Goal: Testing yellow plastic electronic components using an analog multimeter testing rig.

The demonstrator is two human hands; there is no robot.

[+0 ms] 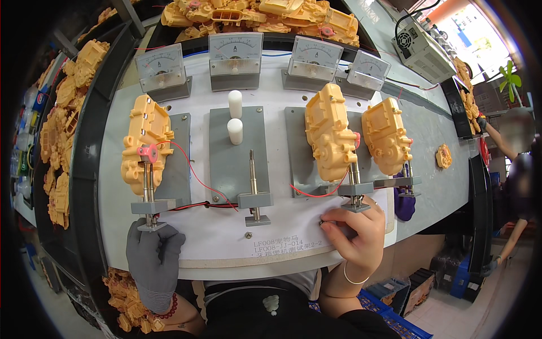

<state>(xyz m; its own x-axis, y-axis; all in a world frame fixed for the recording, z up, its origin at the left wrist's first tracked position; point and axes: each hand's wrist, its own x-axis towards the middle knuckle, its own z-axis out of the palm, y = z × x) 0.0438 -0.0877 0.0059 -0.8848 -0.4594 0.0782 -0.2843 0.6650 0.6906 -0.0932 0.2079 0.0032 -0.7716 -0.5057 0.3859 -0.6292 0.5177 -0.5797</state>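
- Far left of frame: black crate (pixel 90 147) heaped w/ yellow housings (pixel 56 130); can't tell if they're done or waiting.
- Lower left: my L hand (pixel 155 254), grey-gloved, fingers bunched narrow just under the clamp (pixel 161 205) of the 1st stand (pixel 181 152). Can't tell if I'm gripping the clamp's lower end or just touching it.
- Left of ctr: 1st housing (pixel 151 118) upright on that stand, pink wheel (pixel 148 153) facing me, metal pins (pixel 148 183) of the clamp up at the wheel. Looks set in place.
- Ctr: 2nd stand (pixel 237 164) has two white posts (pixel 235 131) & a bare pin (pixel 252 169), no housing on it, so I'd count this one as not done. Small nut (pixel 248 235) on the surface (pixel 429 189) just below.
- Right of ctr: 3rd housing (pixel 329 135) upright on its stand, pins below it; looks placed too.
- Under that, lower right of ctr: my R hand (pixel 357 234), bare, thumb & forefinger drawn close, small dark bit (pixel 322 222) at the tips. Too small to ID; can't tell if pinched.
- Farther right: 4th housing (pixel 387 135), also on a stand. So approx 3 of 4 loaded; meter (pixel 236 53) readings up top too small for me, so can't say if any's finished.
- Right edge of surface: one loose housing (pixel 444 156), lying off the stands.
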